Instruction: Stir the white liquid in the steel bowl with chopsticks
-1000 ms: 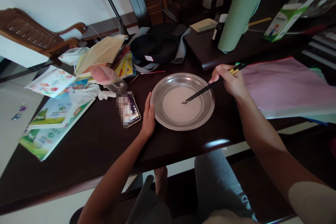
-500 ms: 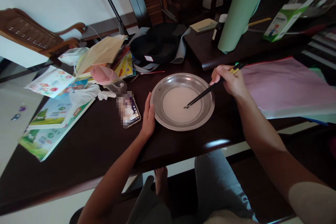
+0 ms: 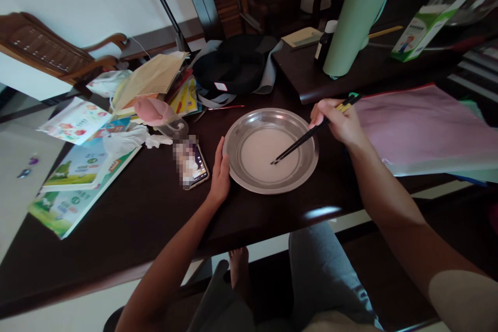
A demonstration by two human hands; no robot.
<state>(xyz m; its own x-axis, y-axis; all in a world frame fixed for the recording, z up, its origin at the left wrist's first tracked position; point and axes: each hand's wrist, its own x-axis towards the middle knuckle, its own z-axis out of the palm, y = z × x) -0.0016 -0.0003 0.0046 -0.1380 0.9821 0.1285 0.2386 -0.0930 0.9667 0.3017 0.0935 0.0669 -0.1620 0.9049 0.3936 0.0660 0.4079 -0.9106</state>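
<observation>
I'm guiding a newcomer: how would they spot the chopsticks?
On the dark table, find the metal dish of whitish liquid. The chopsticks slant into it from the right hand; unlike the silvery dish, they're thin and black with gold bands.

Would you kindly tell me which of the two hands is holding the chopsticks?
The right hand grips the chopsticks, whereas the left hand only touches the dish on its left side.

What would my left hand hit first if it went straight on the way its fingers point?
Probably the thin red stick lying beyond the metal dish, with the black bag behind it. Your left hand is at the dish's left rim; depth is unclear, so it might pass above the stick.
</observation>
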